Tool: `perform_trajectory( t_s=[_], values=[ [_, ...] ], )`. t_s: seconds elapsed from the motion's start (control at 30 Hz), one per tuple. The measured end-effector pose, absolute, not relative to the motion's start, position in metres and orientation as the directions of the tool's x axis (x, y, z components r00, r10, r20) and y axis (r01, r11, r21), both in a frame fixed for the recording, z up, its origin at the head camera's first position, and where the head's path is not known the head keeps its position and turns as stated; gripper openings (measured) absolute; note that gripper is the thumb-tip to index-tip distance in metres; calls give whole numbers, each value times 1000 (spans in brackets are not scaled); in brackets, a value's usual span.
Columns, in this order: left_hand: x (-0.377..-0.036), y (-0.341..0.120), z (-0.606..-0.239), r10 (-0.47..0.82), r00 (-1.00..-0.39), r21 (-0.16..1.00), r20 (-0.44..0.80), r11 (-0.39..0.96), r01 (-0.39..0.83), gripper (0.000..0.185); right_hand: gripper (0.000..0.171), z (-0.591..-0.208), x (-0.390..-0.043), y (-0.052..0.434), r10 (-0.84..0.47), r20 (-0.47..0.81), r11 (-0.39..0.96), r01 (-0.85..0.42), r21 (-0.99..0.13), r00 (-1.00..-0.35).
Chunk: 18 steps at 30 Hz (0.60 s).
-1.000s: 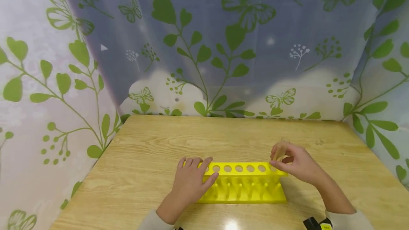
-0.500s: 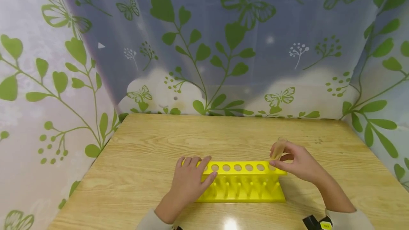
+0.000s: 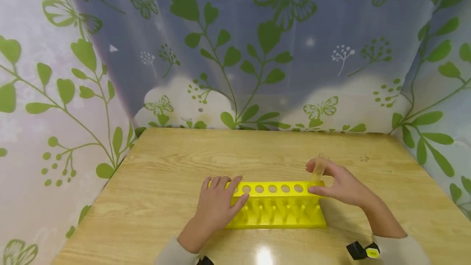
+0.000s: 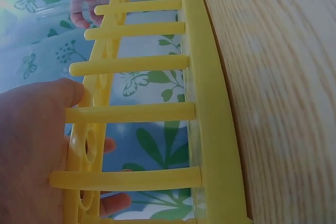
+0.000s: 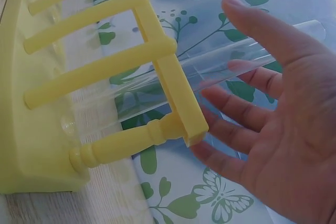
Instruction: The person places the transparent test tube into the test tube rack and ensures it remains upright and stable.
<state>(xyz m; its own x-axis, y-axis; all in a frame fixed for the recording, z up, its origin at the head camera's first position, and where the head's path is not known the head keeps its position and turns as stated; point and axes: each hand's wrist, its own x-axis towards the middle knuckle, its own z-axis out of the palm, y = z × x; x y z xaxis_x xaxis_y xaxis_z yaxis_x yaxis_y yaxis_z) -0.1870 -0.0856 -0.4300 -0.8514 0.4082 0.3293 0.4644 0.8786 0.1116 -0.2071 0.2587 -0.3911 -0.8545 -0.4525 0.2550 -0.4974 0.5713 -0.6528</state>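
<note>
A yellow test tube rack point(image 3: 277, 218) stands on the wooden table, with a row of round holes along its top bar and pegs below. My left hand point(image 3: 218, 207) grips the left end of that bar, thumb in front and fingertips point(image 4: 115, 203) behind. At the rack's right end, a clear test tube point(image 5: 210, 69) passes through the end hole, its lower end down by the base. Around its upper part my right hand point(image 3: 342, 185) is spread, with the thumb point(image 5: 262, 24) on one side of the tube and the fingers on the other, loosely bent.
The wooden table point(image 3: 184, 154) reaches back to a curtain point(image 3: 235, 52) printed with leaves and butterflies, which also hangs at both sides. A black wrist device point(image 3: 358, 250) sits at the right sleeve.
The test tube, earlier pinched in my right hand above the end hole, has gone down into it. My right fingers have spread from it. My left hand keeps its grip on the rack.
</note>
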Motion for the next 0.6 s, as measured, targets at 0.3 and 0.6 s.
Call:
perform_trajectory(
  t_s=[0.3,0.6],
  values=[
    [-190,-84,-426,421,-860,165,288,863,478,54,77,-385,-204,262,-475,207,563,-477,-675,-855],
    [-190,-91,-418,460,-861,231,215,833,503,57,96,-386,-209,261,-480,200,528,-464,-711,-854]
  ],
)
